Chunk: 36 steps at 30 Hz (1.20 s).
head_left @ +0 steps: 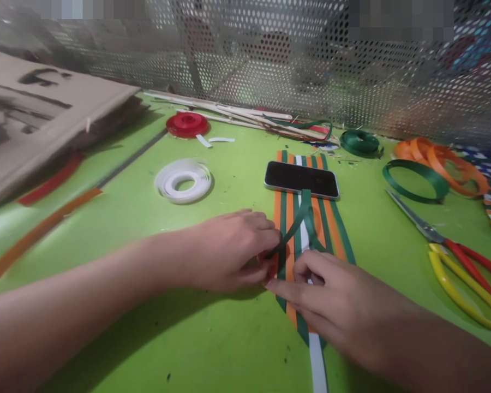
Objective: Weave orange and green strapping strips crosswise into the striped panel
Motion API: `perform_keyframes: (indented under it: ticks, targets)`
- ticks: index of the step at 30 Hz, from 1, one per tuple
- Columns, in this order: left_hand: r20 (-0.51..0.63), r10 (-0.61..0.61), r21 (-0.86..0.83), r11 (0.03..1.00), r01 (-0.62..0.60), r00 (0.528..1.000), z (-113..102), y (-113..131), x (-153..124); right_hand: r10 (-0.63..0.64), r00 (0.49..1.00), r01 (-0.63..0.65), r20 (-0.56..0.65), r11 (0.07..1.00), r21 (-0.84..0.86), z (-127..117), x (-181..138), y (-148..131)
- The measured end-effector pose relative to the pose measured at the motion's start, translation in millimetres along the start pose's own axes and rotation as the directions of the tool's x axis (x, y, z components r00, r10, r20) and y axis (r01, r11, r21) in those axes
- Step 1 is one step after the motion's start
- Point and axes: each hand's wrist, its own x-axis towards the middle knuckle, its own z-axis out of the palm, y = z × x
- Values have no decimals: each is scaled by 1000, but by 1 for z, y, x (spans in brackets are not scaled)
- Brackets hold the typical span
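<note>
Orange, green and white ribbon strips (335, 229) lie side by side on the green table, with a dark-screened phone (301, 179) across their far part. A loose green ribbon (294, 229) forks below the phone. Its left leg runs into the closed fingers of my left hand (241, 248), at the strips' left edge. Its right leg passes behind my right hand (331, 295), which rests over the near part of the strips. The right fingers are bent in a pinch, and one fingertip reaches my left fingers; whatever they grip is hidden. A white strip end (318, 363) sticks out toward me.
Scissors (437, 240) with red and yellow handles lie open at right. Beyond them are orange ribbon rolls (442, 158) and a green ribbon ring (415, 180). White (183, 181) and red (187, 124) rolls lie left. A perforated metal panel (249, 60) borders the back.
</note>
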Motion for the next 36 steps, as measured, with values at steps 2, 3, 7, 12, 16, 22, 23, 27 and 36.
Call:
perform_keyframes:
  ticks: [2,3,7,12,16,22,23,27,36]
  targets:
    - [-9,-12,-9,1000,12,1000,-1,-1,-1,-3,1000,3,-6,1000,11,-3,1,-1]
    - [-9,-29,-25,999,29,1000,-3,-2,-1,-13,1000,13,-9,1000,12,-4,1,-2]
    - [33,-131,-163,977,135,991,-12,-10,-5,-27,1000,27,-13,1000,-7,-5,2,-3]
    - [93,-200,-302,928,219,975,-20,-16,-8,-52,998,52,-41,999,-10,-4,2,-1]
    - [80,-206,-294,930,221,975,-16,-17,-7,-53,998,52,-36,998,-18,-4,0,1]
    - [54,-108,-269,956,119,993,-14,-18,-7,-62,998,63,-24,998,20,-6,1,6]
    - [65,-104,-270,956,118,992,-15,-18,-7,-67,997,68,-33,997,38,-6,1,7]
    - [92,-105,-282,951,127,990,-18,-18,-8,-68,995,73,-67,994,79,-9,0,10]
    - [51,-36,-301,952,49,998,-12,-20,-9,-72,997,73,-28,997,16,-3,-2,11]
